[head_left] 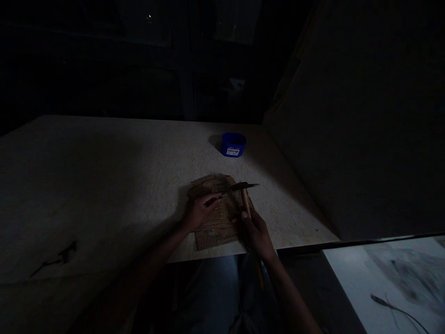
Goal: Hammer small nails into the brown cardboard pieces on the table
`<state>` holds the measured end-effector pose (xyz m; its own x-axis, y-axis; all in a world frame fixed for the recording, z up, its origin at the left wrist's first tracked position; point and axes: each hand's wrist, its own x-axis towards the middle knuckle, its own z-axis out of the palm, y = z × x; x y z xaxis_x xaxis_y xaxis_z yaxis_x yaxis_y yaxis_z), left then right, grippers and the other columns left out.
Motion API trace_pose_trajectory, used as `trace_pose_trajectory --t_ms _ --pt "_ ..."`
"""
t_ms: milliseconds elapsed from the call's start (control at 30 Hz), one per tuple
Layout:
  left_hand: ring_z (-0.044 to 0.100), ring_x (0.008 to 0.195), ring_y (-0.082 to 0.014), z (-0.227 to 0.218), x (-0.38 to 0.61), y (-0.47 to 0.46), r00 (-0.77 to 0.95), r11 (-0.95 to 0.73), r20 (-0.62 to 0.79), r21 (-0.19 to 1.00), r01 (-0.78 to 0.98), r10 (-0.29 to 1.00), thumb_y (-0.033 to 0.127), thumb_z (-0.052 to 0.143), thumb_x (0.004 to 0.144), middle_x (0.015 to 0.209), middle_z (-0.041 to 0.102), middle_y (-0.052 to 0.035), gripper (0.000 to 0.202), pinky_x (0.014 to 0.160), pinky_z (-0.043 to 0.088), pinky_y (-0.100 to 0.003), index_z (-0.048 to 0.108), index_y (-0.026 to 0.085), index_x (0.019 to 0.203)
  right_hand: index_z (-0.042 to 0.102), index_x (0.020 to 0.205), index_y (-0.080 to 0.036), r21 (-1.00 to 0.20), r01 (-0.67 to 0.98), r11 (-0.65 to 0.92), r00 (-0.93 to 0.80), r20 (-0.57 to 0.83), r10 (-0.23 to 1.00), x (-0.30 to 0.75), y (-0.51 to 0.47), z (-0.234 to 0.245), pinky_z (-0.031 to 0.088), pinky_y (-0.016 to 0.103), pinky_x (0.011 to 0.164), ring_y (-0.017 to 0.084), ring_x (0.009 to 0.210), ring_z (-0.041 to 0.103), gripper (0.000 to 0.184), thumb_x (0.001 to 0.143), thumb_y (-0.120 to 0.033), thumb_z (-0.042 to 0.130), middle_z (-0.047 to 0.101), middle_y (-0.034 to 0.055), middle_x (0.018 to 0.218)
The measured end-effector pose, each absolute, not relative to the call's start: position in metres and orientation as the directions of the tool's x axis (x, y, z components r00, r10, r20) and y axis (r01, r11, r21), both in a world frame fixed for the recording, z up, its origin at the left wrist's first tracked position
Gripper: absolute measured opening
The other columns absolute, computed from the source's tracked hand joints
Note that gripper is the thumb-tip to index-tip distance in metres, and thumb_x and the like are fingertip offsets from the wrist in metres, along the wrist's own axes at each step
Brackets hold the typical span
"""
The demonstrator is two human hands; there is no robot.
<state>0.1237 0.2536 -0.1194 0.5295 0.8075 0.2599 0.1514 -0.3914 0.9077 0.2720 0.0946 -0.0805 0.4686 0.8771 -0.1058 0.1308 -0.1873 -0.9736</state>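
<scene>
My right hand (pixel 257 232) is wrapped round the wooden handle of a hammer (pixel 245 199). Its dark metal head is raised over a worn brown piece of cardboard (pixel 225 235) at the table's front edge. Over the left part of that cardboard, my left hand (pixel 200 212) has thumb and fingertips drawn together near the hammer head. Something thin and dark shows at those fingertips, too small and dim to name. Rows of small marks or holes and a few shiny bits cover the cardboard.
A blue plastic tub (pixel 233 146) with a white label stands farther back on the pale table (pixel 139 157). Dark thin objects (pixel 66 253) lie at the left. A tall dark panel (pixel 365 139) borders the right side. Below it, a cable (pixel 385 304) rests on a white surface.
</scene>
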Motion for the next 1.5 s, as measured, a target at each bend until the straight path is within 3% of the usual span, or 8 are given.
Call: trace_pose_trajectory --t_ms 67,133,333,567,700,1133,1300,1500 --pt "0.074 0.093 -0.0179 -0.12 0.124 0.254 0.532 -0.399 0.264 0.904 0.155 0.805 0.029 0.067 0.087 0.104 0.078 -0.0024 0.021 0.087 0.06 -0.032 0.075 0.022 0.105 0.064 0.117 -0.019 -0.969 0.188 -0.163 0.444 -0.065 0.894 0.276 0.091 -0.074 0.053 0.03 0.08 0.021 0.091 0.065 0.047 0.096 -0.057 0.049 0.071 0.0062 0.091" --pt "0.074 0.091 -0.0176 -0.12 0.124 0.254 0.535 -0.402 0.264 0.902 0.159 0.803 0.03 0.068 0.087 0.103 0.078 -0.003 0.023 0.085 0.061 -0.031 0.074 0.022 0.108 0.06 0.125 -0.018 -0.966 0.197 -0.166 0.418 -0.07 0.906 0.279 0.085 -0.062 0.052 0.03 0.081 0.021 0.091 0.064 0.049 0.098 -0.056 0.048 0.069 0.0051 0.088" --pt "0.074 0.089 -0.0175 -0.121 0.124 0.254 0.521 -0.413 0.275 0.896 0.166 0.808 0.026 0.069 0.086 0.099 0.078 -0.003 0.028 0.08 0.061 -0.03 0.07 0.022 0.114 0.055 0.132 -0.02 -0.973 0.149 -0.177 0.315 -0.123 0.941 0.276 0.07 -0.011 0.037 0.02 0.042 0.009 0.047 0.045 0.049 0.1 -0.055 0.045 0.062 0.0004 0.075" --pt "0.074 0.09 -0.0175 -0.128 0.127 0.254 0.52 -0.361 0.237 0.92 0.151 0.821 0.02 0.068 0.084 0.099 0.078 -0.0033 0.026 0.082 0.061 -0.032 0.071 0.022 0.109 0.058 0.113 -0.017 -0.932 0.194 -0.306 0.205 -0.266 0.942 0.276 0.077 -0.004 0.032 0.019 0.036 0.006 0.04 0.041 0.044 0.098 -0.058 0.046 0.056 -0.0022 0.07" --pt "0.073 0.086 -0.0157 -0.125 0.126 0.254 0.522 -0.373 0.24 0.913 0.165 0.818 0.019 0.068 0.083 0.096 0.078 -0.0013 0.025 0.08 0.061 -0.029 0.071 0.023 0.108 0.061 0.105 -0.016 -0.92 0.275 -0.279 0.215 -0.224 0.951 0.277 0.074 -0.01 0.031 0.019 0.039 0.007 0.044 0.042 0.042 0.1 -0.055 0.045 0.056 -0.001 0.07" --pt "0.074 0.092 -0.0194 -0.126 0.124 0.254 0.524 -0.367 0.249 0.921 0.132 0.815 0.019 0.069 0.084 0.101 0.077 -0.0034 0.03 0.087 0.061 -0.034 0.066 0.022 0.113 0.063 0.129 -0.016 -0.889 0.391 -0.238 0.206 -0.168 0.964 0.274 0.084 0.006 0.044 0.023 0.055 0.015 0.062 0.053 0.051 0.1 -0.053 0.045 0.057 0.0008 0.068" --pt "0.074 0.094 -0.0203 -0.125 0.125 0.253 0.493 -0.3 0.197 0.944 0.138 0.847 0.019 0.073 0.08 0.102 0.076 -0.0032 0.037 0.086 0.061 -0.034 0.061 0.023 0.115 0.057 0.139 -0.022 -0.915 0.343 -0.212 0.284 -0.114 0.952 0.271 0.079 -0.002 0.05 0.026 0.066 0.019 0.075 0.062 0.05 0.101 -0.051 0.045 0.068 0.0051 0.089" --pt "0.074 0.087 -0.017 -0.12 0.126 0.251 0.496 -0.259 0.146 0.951 0.167 0.856 0.015 0.071 0.081 0.089 0.075 -0.0005 0.033 0.086 0.058 -0.032 0.057 0.021 0.11 0.063 0.13 -0.019 -0.845 0.475 -0.248 0.241 -0.146 0.959 0.273 0.088 -0.022 0.054 0.034 0.081 0.025 0.088 0.068 0.049 0.1 -0.051 0.043 0.074 0.011 0.101"
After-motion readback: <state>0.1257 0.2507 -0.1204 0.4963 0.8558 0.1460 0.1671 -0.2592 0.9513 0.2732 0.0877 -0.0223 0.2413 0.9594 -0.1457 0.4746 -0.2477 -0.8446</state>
